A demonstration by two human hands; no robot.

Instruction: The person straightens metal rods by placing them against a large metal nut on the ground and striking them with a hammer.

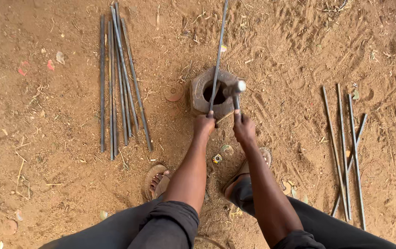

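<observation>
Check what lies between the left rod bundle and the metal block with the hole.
In the head view, mostly bare dirt between the rod bundle and the metal block; only a small round disc lies there, close beside the block's left edge.

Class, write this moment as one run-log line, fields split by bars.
left hand: gripping metal rod laid over ring block | right hand: gripping hammer over block | rod piles on dirt both sides

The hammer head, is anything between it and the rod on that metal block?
Nothing visible. The right hand holds the hammer with its head over the block, just right of the rod that the left hand grips. The rod lies across the block's hole, and only open space shows between it and the hammer head.
</observation>
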